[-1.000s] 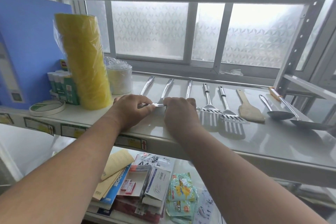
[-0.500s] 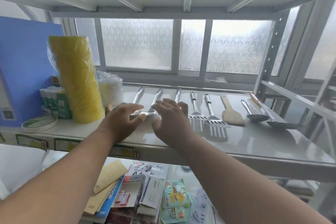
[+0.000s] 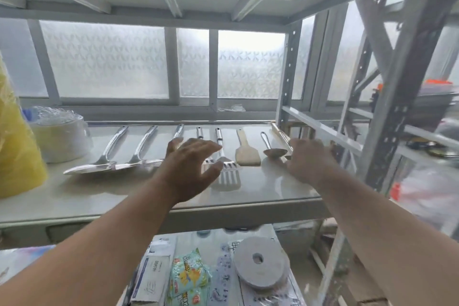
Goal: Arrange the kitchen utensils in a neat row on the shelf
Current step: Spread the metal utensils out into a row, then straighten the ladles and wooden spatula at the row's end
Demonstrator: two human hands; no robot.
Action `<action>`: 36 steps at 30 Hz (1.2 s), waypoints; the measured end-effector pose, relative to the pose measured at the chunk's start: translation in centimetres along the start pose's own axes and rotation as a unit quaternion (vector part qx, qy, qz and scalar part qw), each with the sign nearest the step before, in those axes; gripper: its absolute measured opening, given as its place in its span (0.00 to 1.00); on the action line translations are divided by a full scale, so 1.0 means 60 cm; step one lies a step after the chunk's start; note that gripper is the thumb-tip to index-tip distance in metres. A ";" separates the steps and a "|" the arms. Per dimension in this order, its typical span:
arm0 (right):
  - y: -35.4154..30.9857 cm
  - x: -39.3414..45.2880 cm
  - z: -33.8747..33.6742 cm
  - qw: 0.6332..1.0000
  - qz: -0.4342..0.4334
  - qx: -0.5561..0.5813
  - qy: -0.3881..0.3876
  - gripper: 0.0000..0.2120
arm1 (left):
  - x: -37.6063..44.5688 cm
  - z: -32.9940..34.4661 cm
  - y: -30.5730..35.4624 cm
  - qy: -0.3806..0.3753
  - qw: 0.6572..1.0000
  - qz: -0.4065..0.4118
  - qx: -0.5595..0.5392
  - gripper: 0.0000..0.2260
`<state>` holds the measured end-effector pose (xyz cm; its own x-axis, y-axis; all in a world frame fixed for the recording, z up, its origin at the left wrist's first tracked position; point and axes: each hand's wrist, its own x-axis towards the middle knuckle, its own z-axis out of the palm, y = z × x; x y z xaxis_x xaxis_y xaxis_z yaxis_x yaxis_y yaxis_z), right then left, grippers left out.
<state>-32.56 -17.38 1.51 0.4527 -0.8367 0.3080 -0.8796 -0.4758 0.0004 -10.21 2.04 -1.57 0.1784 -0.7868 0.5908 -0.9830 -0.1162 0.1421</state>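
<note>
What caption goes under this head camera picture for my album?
Both hands, left hand and right hand, hover open over a row of utensils on the shelf.

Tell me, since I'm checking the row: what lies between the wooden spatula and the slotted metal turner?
Nothing: the head view shows bare shelf between the flat wooden spatula and slotted metal turner.

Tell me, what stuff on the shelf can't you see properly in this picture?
- Head view: the left hand covers the head of one slotted spatula; only its handle shows.
- Head view: the right hand hides the end of the wooden-handled utensil, so its type is unclear.
- Head view: the yellow roll is cut off by the left edge.
- Head view: motion blur makes the lower-shelf packets unreadable.
</note>
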 end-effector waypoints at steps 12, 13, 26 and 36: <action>0.038 -0.040 -0.043 0.994 -0.012 -0.020 0.107 0.22 | 0.070 -0.007 0.057 -0.026 0.996 0.033 0.083 0.21; 0.039 -0.045 -0.052 0.992 -0.022 -0.016 0.124 0.21 | 0.077 -0.017 0.054 -0.023 0.994 0.034 0.101 0.21; 0.010 -0.079 -0.095 0.880 -0.313 0.179 0.309 0.10 | 0.083 -0.151 -0.033 -0.013 0.969 0.010 0.248 0.27; 0.000 -0.048 -0.075 0.896 -0.261 0.216 0.288 0.27 | 0.078 -0.123 -0.031 -0.097 0.971 -0.083 0.204 0.02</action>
<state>-34.51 -13.73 4.92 0.5271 -0.2498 0.8123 -0.3749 -0.9261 -0.0415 -7.20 3.04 6.81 0.3631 -0.8317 0.4201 -0.8838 -0.4501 -0.1273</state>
